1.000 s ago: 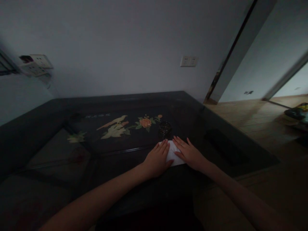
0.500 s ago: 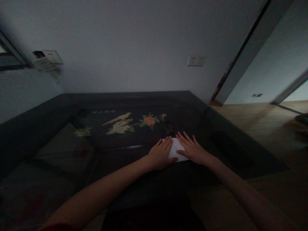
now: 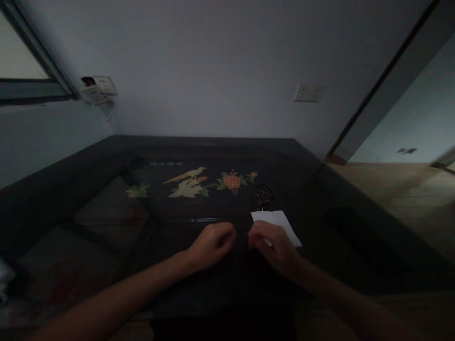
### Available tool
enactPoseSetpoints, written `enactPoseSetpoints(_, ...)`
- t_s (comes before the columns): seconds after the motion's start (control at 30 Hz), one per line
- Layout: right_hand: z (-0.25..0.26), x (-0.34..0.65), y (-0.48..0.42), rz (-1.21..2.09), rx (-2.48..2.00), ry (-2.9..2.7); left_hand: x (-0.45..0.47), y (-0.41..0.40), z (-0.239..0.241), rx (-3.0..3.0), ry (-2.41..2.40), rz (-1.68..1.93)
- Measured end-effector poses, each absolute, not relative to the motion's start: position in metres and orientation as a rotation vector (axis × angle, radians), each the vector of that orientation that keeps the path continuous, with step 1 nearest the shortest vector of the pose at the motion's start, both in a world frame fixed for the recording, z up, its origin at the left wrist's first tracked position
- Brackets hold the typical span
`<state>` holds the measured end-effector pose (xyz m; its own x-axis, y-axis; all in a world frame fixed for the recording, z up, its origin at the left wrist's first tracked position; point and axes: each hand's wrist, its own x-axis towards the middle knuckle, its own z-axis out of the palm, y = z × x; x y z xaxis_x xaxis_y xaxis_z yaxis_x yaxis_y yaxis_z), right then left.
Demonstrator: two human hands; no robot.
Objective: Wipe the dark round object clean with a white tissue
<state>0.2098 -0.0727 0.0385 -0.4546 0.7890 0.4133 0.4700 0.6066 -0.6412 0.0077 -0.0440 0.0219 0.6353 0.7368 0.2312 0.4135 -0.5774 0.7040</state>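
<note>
A white sheet of paper (image 3: pixel 280 220) lies on the dark glass-topped table (image 3: pixel 199 293), partly covered by my right hand (image 3: pixel 275 246). The fingers of that hand are curled in and slightly blurred over the paper's near left part; whether they grip anything is hidden. Left of the paper, apart from it, my left hand (image 3: pixel 212 244) is closed with thumb and fingers together, and what they may hold cannot be seen. Just beyond the paper's far edge sits a dark, shiny, coiled object (image 3: pixel 263 194), too dim to name.
The tabletop bears a bird picture (image 3: pixel 186 184) and an orange flower picture (image 3: pixel 232 181). A long dark object (image 3: pixel 359 237) lies at the right, hard to make out. Behind the table rises a wall with a socket plate (image 3: pixel 308 93). Wooden floor (image 3: pixel 387 182) shows at right.
Both hands, spread flat on the paper before, have come off it toward me and closed. The left hand has moved left of the paper. The view has shifted slightly left.
</note>
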Motion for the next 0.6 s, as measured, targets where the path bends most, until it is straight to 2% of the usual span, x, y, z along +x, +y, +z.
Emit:
enactPoseSetpoints(0.2, 0.006, 0.150, -0.078, 1.335, -0.826, -2.185, -0.014, -0.037, 0.012, 1.978, 0.906, 0.694)
enactPoseSetpoints(0.4, -0.011, 0.151, -0.071, 1.541, -0.825, -2.077, -0.009, -0.036, 0.009, 1.843, 0.836, 0.572)
enactPoseSetpoints(0.6, -0.023, 0.148, -0.043, 1.664, -0.664, -2.231, -0.006, -0.030, 0.007, 1.844, 0.756, 0.472)
